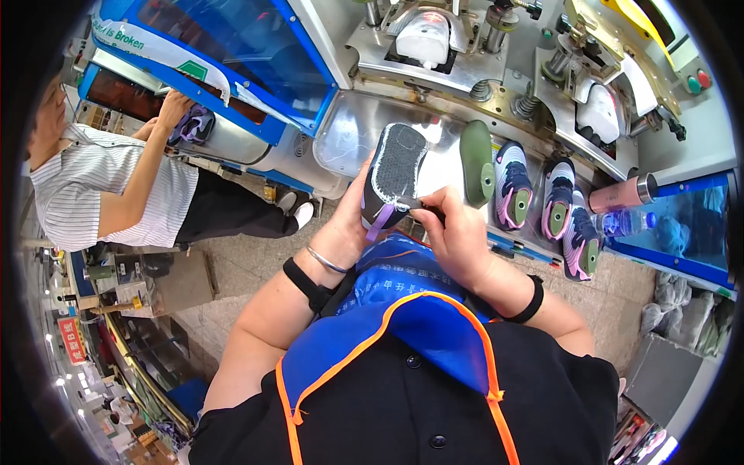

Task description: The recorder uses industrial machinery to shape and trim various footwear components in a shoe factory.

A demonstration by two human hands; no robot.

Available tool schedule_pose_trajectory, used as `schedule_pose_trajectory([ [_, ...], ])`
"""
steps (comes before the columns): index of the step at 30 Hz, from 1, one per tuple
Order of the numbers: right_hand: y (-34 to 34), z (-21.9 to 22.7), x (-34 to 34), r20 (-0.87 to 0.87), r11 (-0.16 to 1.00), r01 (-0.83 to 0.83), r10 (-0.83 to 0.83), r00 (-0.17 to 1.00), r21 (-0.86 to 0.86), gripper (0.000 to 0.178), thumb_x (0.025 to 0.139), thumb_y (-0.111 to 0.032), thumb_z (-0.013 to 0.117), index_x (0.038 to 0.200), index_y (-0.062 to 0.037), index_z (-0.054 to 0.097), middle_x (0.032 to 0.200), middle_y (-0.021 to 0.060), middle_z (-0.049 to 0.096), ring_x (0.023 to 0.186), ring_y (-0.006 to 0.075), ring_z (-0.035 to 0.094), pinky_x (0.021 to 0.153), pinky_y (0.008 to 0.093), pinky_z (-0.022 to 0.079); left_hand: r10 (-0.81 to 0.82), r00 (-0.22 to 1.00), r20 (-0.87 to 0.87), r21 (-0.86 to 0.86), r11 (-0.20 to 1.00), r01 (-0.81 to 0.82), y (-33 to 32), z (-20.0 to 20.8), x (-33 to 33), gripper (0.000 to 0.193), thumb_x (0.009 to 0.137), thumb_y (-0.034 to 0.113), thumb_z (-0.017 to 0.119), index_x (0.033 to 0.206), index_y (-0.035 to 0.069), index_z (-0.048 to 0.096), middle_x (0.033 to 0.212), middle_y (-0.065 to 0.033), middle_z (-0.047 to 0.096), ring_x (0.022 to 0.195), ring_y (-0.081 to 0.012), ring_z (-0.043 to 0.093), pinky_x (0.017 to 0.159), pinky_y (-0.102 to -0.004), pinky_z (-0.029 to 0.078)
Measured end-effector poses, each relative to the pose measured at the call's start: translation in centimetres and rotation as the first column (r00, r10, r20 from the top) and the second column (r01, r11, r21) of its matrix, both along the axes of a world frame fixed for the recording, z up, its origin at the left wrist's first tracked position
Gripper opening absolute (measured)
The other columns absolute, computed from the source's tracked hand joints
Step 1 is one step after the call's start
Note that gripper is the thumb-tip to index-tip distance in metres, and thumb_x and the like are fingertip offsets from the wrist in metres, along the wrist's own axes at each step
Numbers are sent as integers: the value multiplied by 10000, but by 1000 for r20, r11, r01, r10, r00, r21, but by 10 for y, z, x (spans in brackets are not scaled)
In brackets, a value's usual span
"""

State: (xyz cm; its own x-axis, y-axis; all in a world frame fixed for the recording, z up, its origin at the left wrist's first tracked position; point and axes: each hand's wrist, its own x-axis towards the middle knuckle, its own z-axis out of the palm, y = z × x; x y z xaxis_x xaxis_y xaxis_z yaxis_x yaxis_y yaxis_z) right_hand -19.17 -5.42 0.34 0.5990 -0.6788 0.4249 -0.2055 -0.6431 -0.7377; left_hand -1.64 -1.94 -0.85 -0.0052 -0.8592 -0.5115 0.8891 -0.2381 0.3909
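Observation:
My left hand (pixel 348 217) is closed around the side of a dark shoe upper (pixel 397 167), bottom side up, its grey stitched underside facing me. A purple pull tab (pixel 378 222) hangs from its heel end. At the heel edge, the thumb and fingers of my right hand (pixel 459 238) pinch the upper's rim. Just right of the upper lies a bare green shoe last (pixel 475 161) on the metal ledge. Beyond it stand navy and pink shoe uppers, a first (pixel 512 182), a second (pixel 558 194) and a third (pixel 580 240), with green lasts showing at their heels.
Ahead is a machine with a white shoe form (pixel 422 39) and another white form (pixel 597 112). A pink tumbler (pixel 620 194) and a clear bottle (pixel 629 223) lie at the right. On the left, a co-worker (pixel 116 178) handles a shoe (pixel 194 126) beside a blue-framed cabinet (pixel 232 46).

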Motion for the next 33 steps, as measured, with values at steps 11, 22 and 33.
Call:
schedule_pose_trajectory([
  [11,-5,-1,-10,623,-393,-590,-55,781,705,214,1011,-292,497,1007,-80,521,646,-34,441,502,57,359,414,234,269,-12,1000,-4,-171,985,11,6,-18,12,493,985,513,441,1227,107,582,1066,-46,667,878,-147,661,725,-299,568],
  [22,-24,19,-13,-73,974,-87,74,995,-210,317,745,-177,780,956,-41,587,821,114,636,693,284,647,581,367,513,52,981,188,69,995,-66,9,17,4,488,961,542,456,1150,127,629,941,-50,702,759,-167,703,513,-277,564],
  [33,-19,22,-12,-37,969,-74,67,997,-237,309,717,-169,788,929,-39,605,789,105,622,686,290,637,586,371,508,33,996,80,-99,995,-25,10,5,2,494,1016,429,390,1327,66,514,1215,-102,628,1033,-206,656,866,-330,565],
])
